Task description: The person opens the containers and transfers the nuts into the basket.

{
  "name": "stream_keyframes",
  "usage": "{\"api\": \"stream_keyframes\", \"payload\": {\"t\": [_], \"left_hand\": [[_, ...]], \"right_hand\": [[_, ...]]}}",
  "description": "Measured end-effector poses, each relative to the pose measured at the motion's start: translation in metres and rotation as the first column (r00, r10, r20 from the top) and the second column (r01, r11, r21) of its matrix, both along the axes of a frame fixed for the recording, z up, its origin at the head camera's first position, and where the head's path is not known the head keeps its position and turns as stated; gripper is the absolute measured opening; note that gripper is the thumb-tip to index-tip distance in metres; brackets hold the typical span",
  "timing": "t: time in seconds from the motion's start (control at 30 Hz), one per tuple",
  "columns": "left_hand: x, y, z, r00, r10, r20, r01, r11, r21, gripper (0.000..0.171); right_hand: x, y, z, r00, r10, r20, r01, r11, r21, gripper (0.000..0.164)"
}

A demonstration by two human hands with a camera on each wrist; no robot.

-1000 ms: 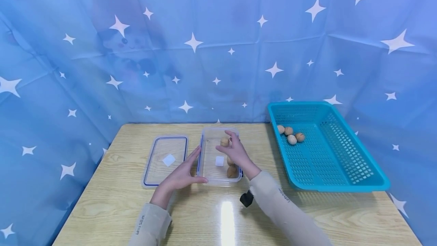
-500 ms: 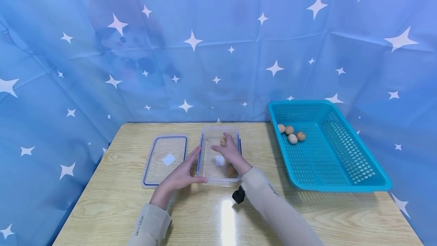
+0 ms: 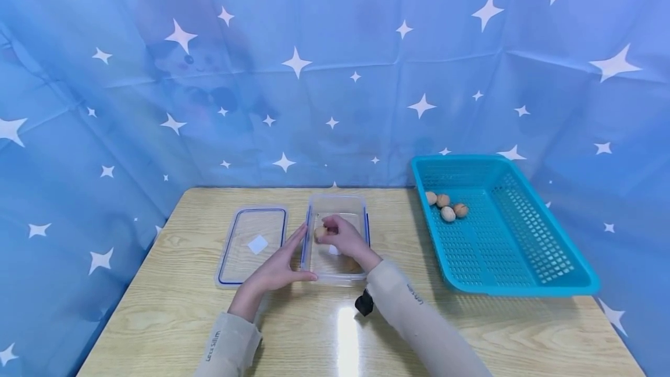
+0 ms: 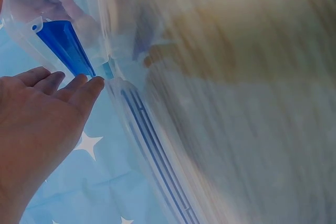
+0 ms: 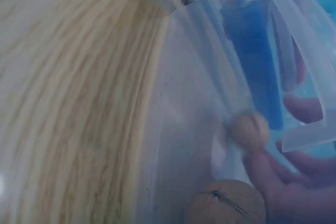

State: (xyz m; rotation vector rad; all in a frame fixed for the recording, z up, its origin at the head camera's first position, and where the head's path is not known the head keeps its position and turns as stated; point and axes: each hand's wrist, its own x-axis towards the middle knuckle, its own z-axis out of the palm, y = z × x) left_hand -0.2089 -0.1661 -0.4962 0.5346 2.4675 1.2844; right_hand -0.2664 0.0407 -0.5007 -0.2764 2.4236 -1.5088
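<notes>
A clear plastic food container (image 3: 337, 198) with blue side latches stands lidless on the table. Inside it, near the left wall, my right hand (image 3: 349, 239) pinches a walnut (image 3: 320, 234) between thumb and fingers. The right wrist view shows that walnut (image 5: 250, 130) at the fingertips, and another walnut (image 5: 227, 204) lying closer to the camera. My right hand and wrist cover much of the container's right side in the head view. My left hand (image 3: 277, 271) rests along the container's left side, fingers stretched out and thumb at the near corner. A blue latch (image 4: 65, 45) lies by its fingertips.
Left of the container lies its clear lid (image 3: 243, 228) with a blue seal and white label. A turquoise perforated basket (image 3: 505, 231) stands on the right, holding several walnuts (image 3: 448, 214) toward its left side. A star-patterned blue cloth (image 3: 335, 92) hangs behind the table (image 3: 173, 307).
My right hand has moved left inside the container, from near a walnut at the far right to the left wall, and now holds a walnut there. The left hand stays in place.
</notes>
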Motion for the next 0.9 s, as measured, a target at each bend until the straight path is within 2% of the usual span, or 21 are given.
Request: {"api": "stream_keyframes", "payload": {"t": [0.1, 0.2, 0.53, 0.9], "left_hand": [[0.0004, -0.0005, 0.0008, 1.0, 0.0, -0.002, 0.0, 1.0, 0.0, 0.112], [0.0009, -0.0005, 0.0021, 1.0, 0.0, -0.006, 0.0, 1.0, -0.003, 0.112], [0.0015, 0.0005, 0.0003, 1.0, 0.013, 0.001, -0.013, 1.0, -0.006, 0.112], [0.002, 0.0001, -0.0007, 1.0, 0.015, 0.015, -0.015, 1.0, 0.01, 0.113]], "right_hand": [[0.0017, -0.0002, -0.0007, 0.997, 0.075, -0.01, -0.075, 0.997, 0.036, 0.047], [0.0033, -0.0005, -0.0011, 0.993, 0.114, -0.023, -0.113, 0.992, 0.061, 0.044], [0.0071, -0.0015, -0.0019, 0.993, 0.112, -0.041, -0.107, 0.989, 0.105, 0.032], [0.0099, -0.0024, 0.0028, 0.984, 0.167, -0.06, -0.159, 0.98, 0.121, 0.029]]}}
